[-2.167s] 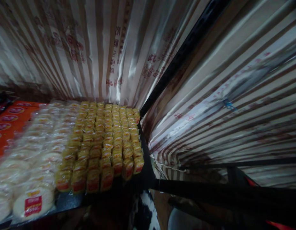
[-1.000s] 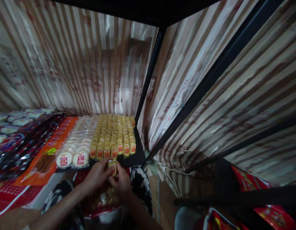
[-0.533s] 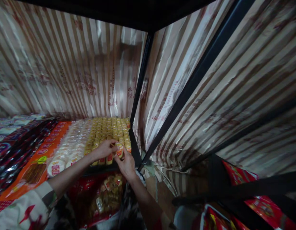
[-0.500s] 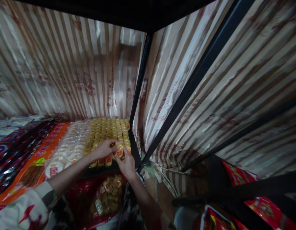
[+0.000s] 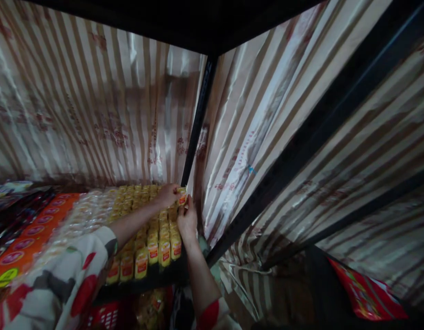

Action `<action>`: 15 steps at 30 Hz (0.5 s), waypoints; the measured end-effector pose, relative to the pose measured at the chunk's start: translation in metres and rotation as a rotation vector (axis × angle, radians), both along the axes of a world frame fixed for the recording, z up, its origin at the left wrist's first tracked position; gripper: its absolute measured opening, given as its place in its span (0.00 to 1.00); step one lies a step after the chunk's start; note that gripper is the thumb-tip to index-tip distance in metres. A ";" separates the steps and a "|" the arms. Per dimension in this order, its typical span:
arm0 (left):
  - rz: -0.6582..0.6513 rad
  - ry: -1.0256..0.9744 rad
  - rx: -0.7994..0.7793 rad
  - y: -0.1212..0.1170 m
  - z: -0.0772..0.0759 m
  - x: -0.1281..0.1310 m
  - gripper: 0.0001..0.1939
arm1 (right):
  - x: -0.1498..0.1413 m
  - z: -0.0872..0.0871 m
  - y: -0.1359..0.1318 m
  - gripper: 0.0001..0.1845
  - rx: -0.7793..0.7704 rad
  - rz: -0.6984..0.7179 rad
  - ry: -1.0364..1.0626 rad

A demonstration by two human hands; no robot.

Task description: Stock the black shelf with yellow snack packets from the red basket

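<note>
At the far left, dark shiny packets (image 5: 23, 222) lie on the shelf. Next to them is a long orange strip of packs (image 5: 35, 231) with round marks on it and a yellow-green spot near the front. Then come rows of clear-wrapped white round cakes (image 5: 83, 215), partly hidden by the left sleeve (image 5: 61, 279), which is white with red, gray and green shapes. Below the front of the shelf there is a red basket (image 5: 104, 317) with holes in its side, and to its right a pile of yellow packets (image 5: 150, 309). Above them, many wrapped yellow cakes (image 5: 153, 247) stand in rows on the black shelf (image 5: 143, 286), with red labels on the front ones. The left hand (image 5: 168, 195) reaches over the rows and pinches one small yellow cake packet (image 5: 182, 196) in its fingers. This packet is up at the back right corner of the rows, near the black post (image 5: 197, 123). The right hand (image 5: 187, 222) is just below and beside it, with its fingers bent; I cannot tell if they touch it. A striped curtain (image 5: 253, 114) hangs behind. Far to the right is a shiny red bag (image 5: 366, 293).
</note>
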State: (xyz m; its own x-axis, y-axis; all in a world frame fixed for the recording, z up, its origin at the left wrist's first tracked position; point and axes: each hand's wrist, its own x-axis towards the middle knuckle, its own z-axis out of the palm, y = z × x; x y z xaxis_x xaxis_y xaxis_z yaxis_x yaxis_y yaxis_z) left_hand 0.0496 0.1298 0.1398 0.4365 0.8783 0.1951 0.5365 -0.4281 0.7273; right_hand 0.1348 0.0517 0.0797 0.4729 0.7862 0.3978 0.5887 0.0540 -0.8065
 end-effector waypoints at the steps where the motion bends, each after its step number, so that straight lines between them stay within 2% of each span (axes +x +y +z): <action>1: 0.006 0.033 0.010 0.008 -0.002 0.005 0.13 | 0.002 -0.003 0.005 0.28 0.008 -0.010 0.043; 7: 0.034 0.152 0.057 0.035 -0.022 0.021 0.13 | 0.011 -0.027 0.025 0.25 0.001 -0.001 0.193; 15: 0.024 0.290 0.112 0.046 -0.048 0.029 0.17 | 0.023 -0.059 0.045 0.22 -0.027 -0.080 0.287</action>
